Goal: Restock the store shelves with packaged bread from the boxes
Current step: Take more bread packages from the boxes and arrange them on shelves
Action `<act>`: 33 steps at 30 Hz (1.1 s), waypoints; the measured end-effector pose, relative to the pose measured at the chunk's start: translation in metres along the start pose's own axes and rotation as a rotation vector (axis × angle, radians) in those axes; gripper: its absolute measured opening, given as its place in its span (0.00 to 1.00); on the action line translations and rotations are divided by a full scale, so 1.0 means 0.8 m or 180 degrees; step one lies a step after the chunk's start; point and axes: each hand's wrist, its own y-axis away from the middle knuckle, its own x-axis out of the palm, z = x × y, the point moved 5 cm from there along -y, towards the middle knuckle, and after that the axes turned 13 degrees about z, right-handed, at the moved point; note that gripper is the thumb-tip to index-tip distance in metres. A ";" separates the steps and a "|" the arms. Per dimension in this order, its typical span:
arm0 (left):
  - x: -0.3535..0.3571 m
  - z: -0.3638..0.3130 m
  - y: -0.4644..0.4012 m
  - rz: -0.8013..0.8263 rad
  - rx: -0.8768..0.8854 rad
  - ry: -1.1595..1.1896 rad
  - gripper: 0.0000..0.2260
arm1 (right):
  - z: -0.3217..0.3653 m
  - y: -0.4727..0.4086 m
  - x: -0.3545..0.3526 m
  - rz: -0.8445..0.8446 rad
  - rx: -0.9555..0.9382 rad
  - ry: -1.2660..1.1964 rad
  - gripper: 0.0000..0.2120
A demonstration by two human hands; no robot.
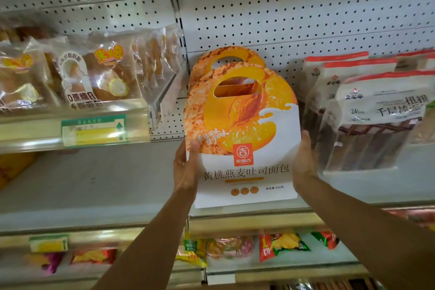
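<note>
Hands (186, 167) gripping bread carton (242, 139), bagged pastries (372, 120) beside

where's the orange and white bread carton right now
In the head view the orange and white bread carton is at centre, upright on the shelf, gripped by the left hand and right hand, with red-topped bags to its right.

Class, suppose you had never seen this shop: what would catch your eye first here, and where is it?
The orange-and-white bread box in the centre, held upright at the shelf by the left hand and right hand. A matching box stands behind it; red-topped bread bags sit to its right.
</note>
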 end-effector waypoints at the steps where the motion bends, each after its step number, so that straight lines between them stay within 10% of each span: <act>1: 0.000 -0.002 0.000 -0.0028 -0.0001 -0.0009 0.24 | 0.001 0.000 0.000 -0.0009 0.0012 0.0002 0.26; 22: 0.015 -0.056 0.047 -0.0953 -0.0977 -0.0751 0.32 | 0.069 0.055 -0.037 0.0258 -0.0108 0.1398 0.15; 33: 0.170 -0.147 0.189 -0.0365 -0.0826 0.0745 0.11 | 0.155 0.168 -0.148 0.0905 -0.0213 0.1052 0.14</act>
